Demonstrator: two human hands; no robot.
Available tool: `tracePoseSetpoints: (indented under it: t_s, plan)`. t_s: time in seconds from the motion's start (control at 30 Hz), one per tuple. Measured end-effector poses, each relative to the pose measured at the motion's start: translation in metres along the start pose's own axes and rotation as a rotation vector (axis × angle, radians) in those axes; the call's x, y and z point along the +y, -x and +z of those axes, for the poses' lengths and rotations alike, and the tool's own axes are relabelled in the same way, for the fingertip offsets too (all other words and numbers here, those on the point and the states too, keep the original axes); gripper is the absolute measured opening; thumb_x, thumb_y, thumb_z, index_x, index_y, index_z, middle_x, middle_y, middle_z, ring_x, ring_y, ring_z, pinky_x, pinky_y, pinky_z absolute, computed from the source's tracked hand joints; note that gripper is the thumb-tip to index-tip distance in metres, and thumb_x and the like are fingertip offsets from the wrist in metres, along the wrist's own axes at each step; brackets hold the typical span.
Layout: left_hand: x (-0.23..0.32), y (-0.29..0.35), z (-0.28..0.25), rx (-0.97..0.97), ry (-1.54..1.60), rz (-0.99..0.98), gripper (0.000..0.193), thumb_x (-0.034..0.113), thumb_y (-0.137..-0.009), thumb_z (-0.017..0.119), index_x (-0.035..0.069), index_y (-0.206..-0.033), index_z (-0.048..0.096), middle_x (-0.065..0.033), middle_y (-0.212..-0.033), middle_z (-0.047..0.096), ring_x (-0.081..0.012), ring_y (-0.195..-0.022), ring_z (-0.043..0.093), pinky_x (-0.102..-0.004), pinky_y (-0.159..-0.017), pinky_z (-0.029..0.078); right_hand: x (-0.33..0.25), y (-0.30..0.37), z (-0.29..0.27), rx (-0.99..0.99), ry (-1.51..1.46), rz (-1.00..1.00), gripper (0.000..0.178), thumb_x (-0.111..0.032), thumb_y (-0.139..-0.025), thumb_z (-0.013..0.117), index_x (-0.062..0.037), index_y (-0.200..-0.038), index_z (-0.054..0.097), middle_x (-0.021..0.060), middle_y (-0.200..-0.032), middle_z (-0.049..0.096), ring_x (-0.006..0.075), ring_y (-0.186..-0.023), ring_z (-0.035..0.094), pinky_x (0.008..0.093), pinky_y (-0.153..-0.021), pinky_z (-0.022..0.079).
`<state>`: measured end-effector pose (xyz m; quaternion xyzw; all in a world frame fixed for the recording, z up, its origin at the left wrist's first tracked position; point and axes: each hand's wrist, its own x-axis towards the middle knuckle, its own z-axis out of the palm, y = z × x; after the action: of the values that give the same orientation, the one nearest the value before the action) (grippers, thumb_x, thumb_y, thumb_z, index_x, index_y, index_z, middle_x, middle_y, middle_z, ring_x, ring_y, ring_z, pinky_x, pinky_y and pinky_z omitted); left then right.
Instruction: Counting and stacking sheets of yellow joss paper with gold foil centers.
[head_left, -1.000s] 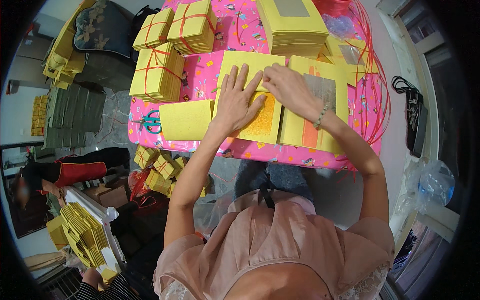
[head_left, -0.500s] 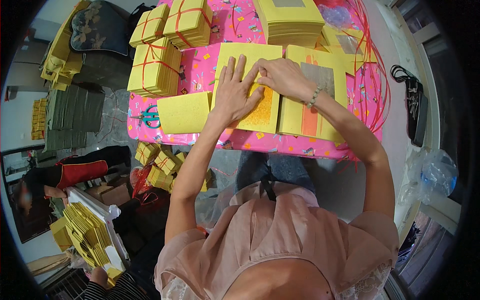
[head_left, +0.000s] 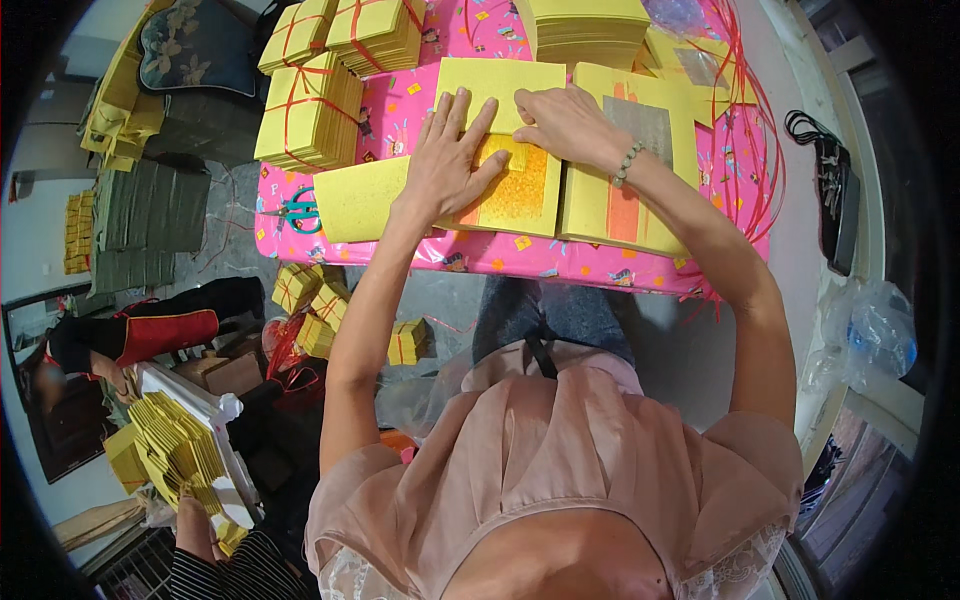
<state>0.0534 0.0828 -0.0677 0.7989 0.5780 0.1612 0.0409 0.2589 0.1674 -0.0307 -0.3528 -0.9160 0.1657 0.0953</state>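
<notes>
A yellow paper sheet [head_left: 540, 95] with its lower part folded or overlapped lies in front of me, above an orange-gold printed patch [head_left: 520, 195]. My left hand [head_left: 448, 160] rests flat across its left side, fingers stretched upward and thumb over the printed patch. Curled at the sheet's right side is my right hand [head_left: 572, 125], knuckles against the paper; whatever its fingers pinch is hidden. Beneath my right wrist sits a stack of yellow paper [head_left: 680, 205] bearing a silver-grey patch and an orange stripe. A plain yellow sheet [head_left: 365, 195] lies beside my left forearm.
Teal-handled scissors [head_left: 300, 210] lie at the left of the pink patterned table [head_left: 400, 130]. Yellow bundles tied in red [head_left: 312, 115] and a tall paper stack [head_left: 588, 35] stand behind. Red strings [head_left: 745, 150] hang right. At lower left another person's hand [head_left: 195, 525] touches yellow paper.
My left hand has slid left over the sheet, away from my right hand, baring more of the printed patch. The table sits higher in view. The other person's hand has moved up onto the paper.
</notes>
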Motion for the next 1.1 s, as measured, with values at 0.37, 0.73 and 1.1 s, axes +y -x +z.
tracePoseSetpoints:
  t_s: [0.37, 0.73, 1.1]
  plan:
    - [-0.012, -0.008, 0.001, -0.027, 0.065, 0.03, 0.068, 0.055, -0.097, 0.042, 0.019, -0.153, 0.031, -0.0276, -0.156, 0.021, -0.046, -0.145, 0.02, -0.0516, -0.118, 0.019, 0.01, -0.004, 0.003, 0.164, 0.016, -0.14, 0.031, -0.028, -0.085, 0.069, -0.0027, -0.088, 0.052, 0.0147, -0.08, 0.063, 0.0384, -0.078, 0.062, 0.0475, -0.067, 0.047]
    - [0.01, -0.002, -0.021, 0.507, 0.564, -0.363, 0.027, 0.026, -0.095, 0.062, -0.001, -0.093, 0.064, -0.013, -0.087, 0.068, -0.0249, -0.078, 0.066, -0.0381, -0.072, 0.051, 0.009, -0.001, 0.008, 0.327, 0.45, -0.373, 0.021, -0.02, -0.086, 0.063, -0.0068, -0.072, 0.056, 0.0072, -0.073, 0.057, 0.0234, -0.065, 0.061, 0.0359, -0.065, 0.047]
    - [0.03, -0.035, -0.002, 0.327, 1.681, -0.759, 0.035, 0.023, -0.096, 0.063, -0.004, -0.114, 0.051, -0.017, -0.096, 0.065, -0.0235, -0.081, 0.07, -0.0337, -0.074, 0.063, -0.001, 0.01, 0.01, 0.465, 0.605, -0.371, 0.016, -0.019, -0.083, 0.064, -0.0097, -0.071, 0.061, 0.0035, -0.073, 0.058, 0.0174, -0.072, 0.06, 0.0317, -0.067, 0.045]
